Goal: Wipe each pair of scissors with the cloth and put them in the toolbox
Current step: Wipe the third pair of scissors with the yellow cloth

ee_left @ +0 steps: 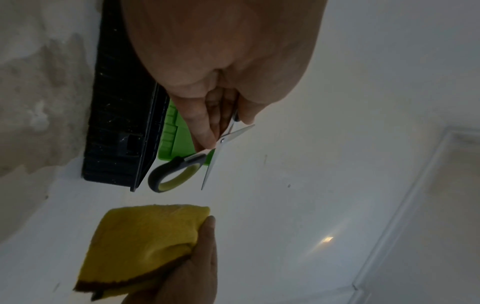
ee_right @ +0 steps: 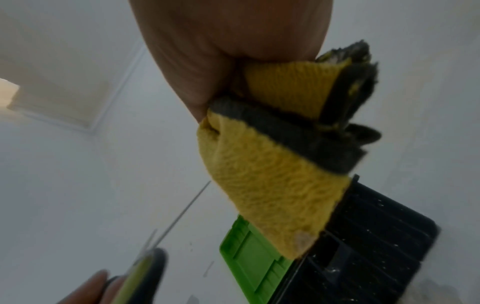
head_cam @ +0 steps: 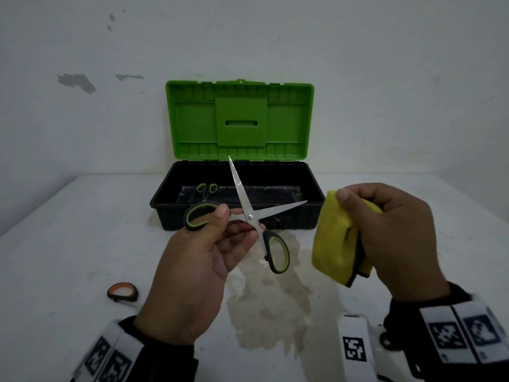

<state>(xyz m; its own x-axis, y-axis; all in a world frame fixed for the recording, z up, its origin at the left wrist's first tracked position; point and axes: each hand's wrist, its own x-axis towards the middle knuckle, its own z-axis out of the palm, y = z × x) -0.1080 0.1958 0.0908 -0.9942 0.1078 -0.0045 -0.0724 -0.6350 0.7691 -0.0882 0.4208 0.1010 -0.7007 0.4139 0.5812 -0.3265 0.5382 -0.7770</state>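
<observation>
My left hand (head_cam: 220, 230) holds a pair of green-and-black scissors (head_cam: 249, 213) in the air in front of the toolbox, pinched near the pivot, blades spread wide. In the left wrist view the scissors (ee_left: 174, 174) hang below my fingers (ee_left: 205, 131). My right hand (head_cam: 391, 230) grips a folded yellow cloth (head_cam: 336, 238) to the right of the blades, apart from them; the cloth (ee_right: 270, 185) fills the right wrist view. The black toolbox (head_cam: 308, 213) stands open with its green lid (head_cam: 239, 119) upright. A second green-handled pair of scissors (head_cam: 206, 188) lies inside it.
An orange-and-black handle of another pair of scissors (head_cam: 122, 292) lies on the white table (head_cam: 82, 230) at the left, partly hidden by my left hand. A pale stain (head_cam: 270, 299) spreads over the table below my hands. A white wall stands right behind the toolbox.
</observation>
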